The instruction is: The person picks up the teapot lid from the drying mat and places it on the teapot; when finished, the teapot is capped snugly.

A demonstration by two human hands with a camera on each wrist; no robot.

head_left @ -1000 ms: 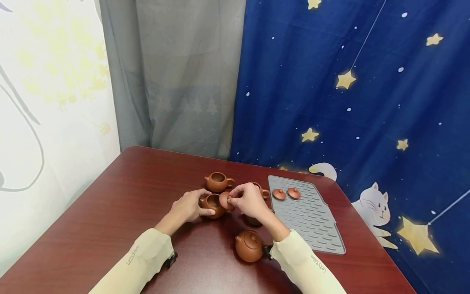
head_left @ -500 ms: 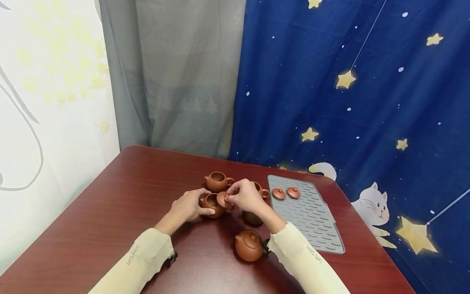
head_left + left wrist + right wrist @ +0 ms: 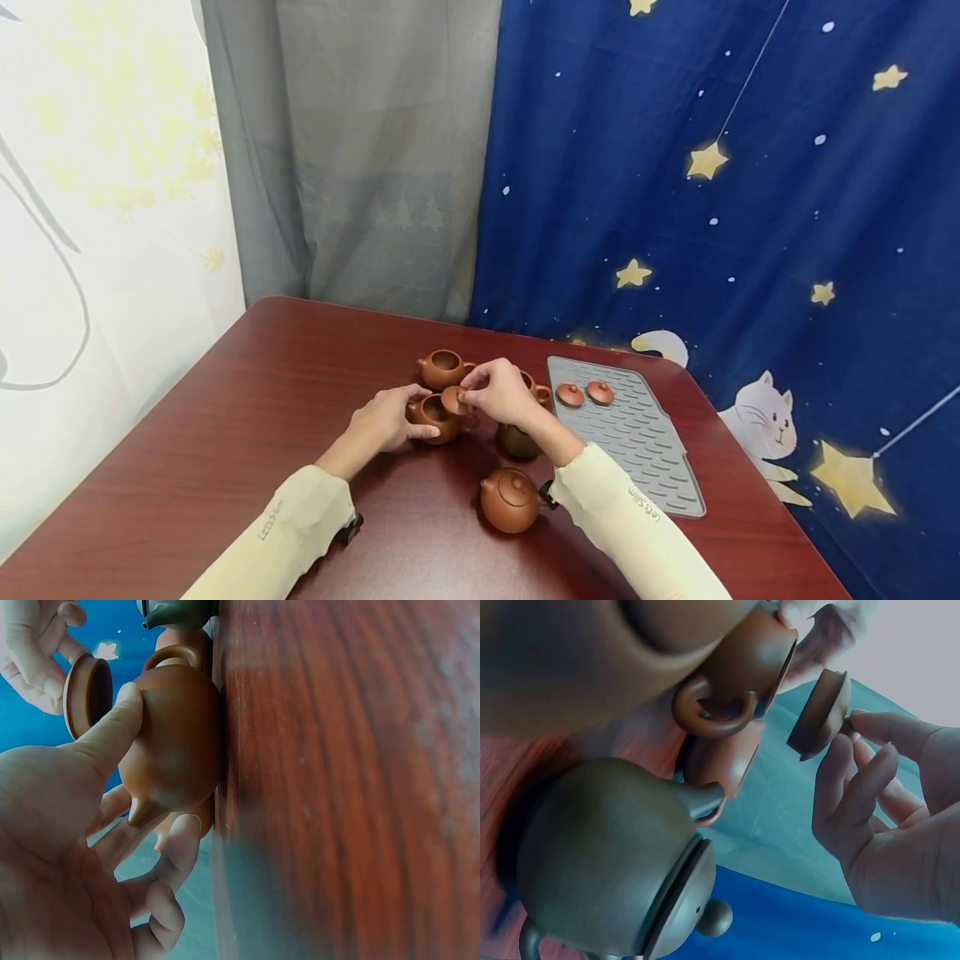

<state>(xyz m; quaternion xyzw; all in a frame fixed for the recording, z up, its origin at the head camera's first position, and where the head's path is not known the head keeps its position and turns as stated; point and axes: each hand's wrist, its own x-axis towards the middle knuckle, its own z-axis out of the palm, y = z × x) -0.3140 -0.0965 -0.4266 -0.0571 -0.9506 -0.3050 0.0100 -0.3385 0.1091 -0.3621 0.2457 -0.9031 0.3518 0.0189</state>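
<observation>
My left hand [image 3: 385, 419] grips an open reddish-brown clay teapot [image 3: 444, 430] on the table, its thumb at the rim in the left wrist view and its fingers round the spout side. With my right hand [image 3: 504, 392], I pinch a small round lid [image 3: 821, 714] by its knob. The lid is tilted on edge, raised above the right side of the teapot's opening. In the right wrist view a gap shows between the lid and the teapot's rim. The lid's hollow underside faces the teapot in the left wrist view [image 3: 99, 694].
Behind stands another lidless teapot [image 3: 441, 372]; one more [image 3: 542, 393] is partly hidden by my right hand. A dark lidded teapot [image 3: 607, 847] and a brown lidded one [image 3: 508, 502] stand nearer. Two lids [image 3: 570, 395] lie on a grey mat [image 3: 637, 450] at right.
My right hand has shifted a little away from me, and the lid has moved slightly left and up over the opening. My left hand and the teapot have stayed put.
</observation>
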